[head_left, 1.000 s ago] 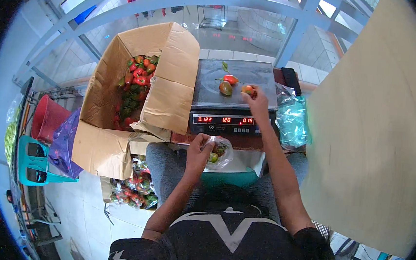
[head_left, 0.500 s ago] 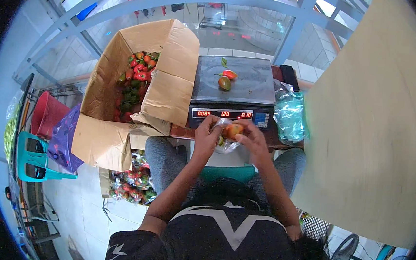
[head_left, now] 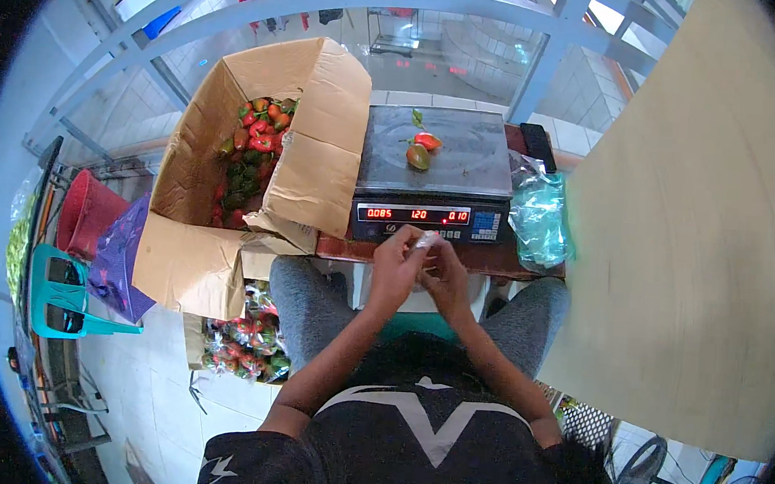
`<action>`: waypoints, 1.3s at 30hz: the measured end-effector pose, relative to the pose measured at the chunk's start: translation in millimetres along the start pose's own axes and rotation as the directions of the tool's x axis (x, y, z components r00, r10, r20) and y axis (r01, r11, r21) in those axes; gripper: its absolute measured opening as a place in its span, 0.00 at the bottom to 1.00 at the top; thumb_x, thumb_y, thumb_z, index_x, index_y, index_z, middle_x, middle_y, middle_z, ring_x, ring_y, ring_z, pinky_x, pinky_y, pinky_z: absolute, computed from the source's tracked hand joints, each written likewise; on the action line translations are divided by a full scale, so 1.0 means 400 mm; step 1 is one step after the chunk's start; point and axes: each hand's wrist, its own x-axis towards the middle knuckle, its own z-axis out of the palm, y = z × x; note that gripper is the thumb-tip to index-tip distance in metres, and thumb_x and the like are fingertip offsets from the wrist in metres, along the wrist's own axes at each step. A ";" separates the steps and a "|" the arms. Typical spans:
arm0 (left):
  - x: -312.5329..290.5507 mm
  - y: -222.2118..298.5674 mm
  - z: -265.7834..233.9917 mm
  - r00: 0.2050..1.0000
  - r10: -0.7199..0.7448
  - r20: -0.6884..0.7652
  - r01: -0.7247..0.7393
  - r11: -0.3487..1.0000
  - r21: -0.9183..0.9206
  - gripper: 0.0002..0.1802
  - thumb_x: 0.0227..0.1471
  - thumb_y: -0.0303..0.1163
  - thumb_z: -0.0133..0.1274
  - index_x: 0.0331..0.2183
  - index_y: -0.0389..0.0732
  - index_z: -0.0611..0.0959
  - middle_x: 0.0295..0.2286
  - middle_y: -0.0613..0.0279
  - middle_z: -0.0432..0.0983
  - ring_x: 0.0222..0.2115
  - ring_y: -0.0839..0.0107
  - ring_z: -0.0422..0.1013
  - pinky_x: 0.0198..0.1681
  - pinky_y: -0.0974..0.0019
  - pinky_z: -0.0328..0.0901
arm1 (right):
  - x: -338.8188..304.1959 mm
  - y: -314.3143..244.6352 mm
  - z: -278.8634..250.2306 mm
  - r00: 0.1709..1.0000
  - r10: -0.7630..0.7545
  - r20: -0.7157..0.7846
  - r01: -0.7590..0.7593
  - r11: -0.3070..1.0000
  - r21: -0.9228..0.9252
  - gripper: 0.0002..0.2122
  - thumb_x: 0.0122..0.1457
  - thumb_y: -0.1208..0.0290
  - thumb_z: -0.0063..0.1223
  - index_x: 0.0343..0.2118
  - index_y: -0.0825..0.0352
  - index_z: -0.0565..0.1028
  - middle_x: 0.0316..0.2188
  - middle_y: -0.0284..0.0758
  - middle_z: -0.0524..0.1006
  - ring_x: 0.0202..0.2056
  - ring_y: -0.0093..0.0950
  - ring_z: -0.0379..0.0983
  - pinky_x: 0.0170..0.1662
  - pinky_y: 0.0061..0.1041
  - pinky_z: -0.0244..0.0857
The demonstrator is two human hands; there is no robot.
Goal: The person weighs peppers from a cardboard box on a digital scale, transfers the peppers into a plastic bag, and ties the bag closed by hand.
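Note:
My left hand (head_left: 394,268) and my right hand (head_left: 447,283) meet just in front of the digital scale (head_left: 384,164). Both are closed on a clear plastic bag (head_left: 427,238), its gathered top poking up between the fingers. The bag's lower part and whatever is in it are hidden behind the hands. On the scale's metal pan lie a red-orange pepper (head_left: 428,141) and a greenish-brown pepper (head_left: 419,157), with a small green leaf (head_left: 417,117) beyond them. Red digits glow on the scale's front display.
An open cardboard box (head_left: 322,146) with loose red and green peppers (head_left: 263,141) stands left of the scale. To the right are clear-green plastic bags (head_left: 540,218) and a black phone (head_left: 538,146). Bagged peppers (head_left: 247,345) sit low on the left. A wooden panel (head_left: 696,248) rises at right.
The hands have drawn slightly down and closer together. The pepper showing in the bag between them is now hidden, and the bag's top is bunched in the fingers.

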 end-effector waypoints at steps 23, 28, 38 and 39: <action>0.014 -0.042 -0.078 0.985 -0.169 -0.021 0.165 0.978 -0.126 0.05 0.50 0.27 0.45 0.31 0.39 0.75 0.24 0.71 0.69 0.23 0.84 0.62 0.25 0.79 0.59 | 0.083 0.009 0.016 0.893 -0.248 0.376 0.421 0.755 -0.502 0.15 0.47 0.73 0.50 0.41 0.66 0.70 0.42 0.42 0.70 0.47 0.42 0.63 0.51 0.36 0.55; 0.014 -0.070 -0.117 0.984 -0.162 -0.074 0.141 0.964 -0.224 0.04 0.51 0.27 0.44 0.28 0.40 0.73 0.17 0.76 0.62 0.15 0.88 0.55 0.18 0.81 0.49 | 0.146 -0.111 -0.034 0.967 -0.151 0.207 0.231 0.864 -0.448 0.10 0.50 0.74 0.48 0.37 0.67 0.72 0.35 0.40 0.73 0.38 0.36 0.69 0.42 0.32 0.62; -0.003 -0.029 -0.133 0.968 -0.249 -0.015 0.239 0.944 -0.229 0.03 0.51 0.27 0.44 0.27 0.41 0.73 0.15 0.75 0.61 0.14 0.87 0.56 0.18 0.79 0.51 | 0.565 0.006 -0.130 0.812 -0.361 0.459 0.576 0.363 -0.733 0.22 0.44 0.80 0.48 0.46 0.61 0.67 0.38 0.41 0.70 0.43 0.41 0.63 0.47 0.35 0.58; -0.001 -0.025 -0.137 0.967 -0.253 -0.023 0.241 0.943 -0.230 0.03 0.51 0.27 0.44 0.28 0.41 0.73 0.15 0.76 0.61 0.14 0.87 0.56 0.18 0.80 0.51 | 0.575 0.012 -0.131 0.795 -0.302 0.527 0.606 0.349 -0.714 0.23 0.43 0.79 0.49 0.46 0.60 0.68 0.38 0.41 0.70 0.43 0.41 0.63 0.48 0.35 0.57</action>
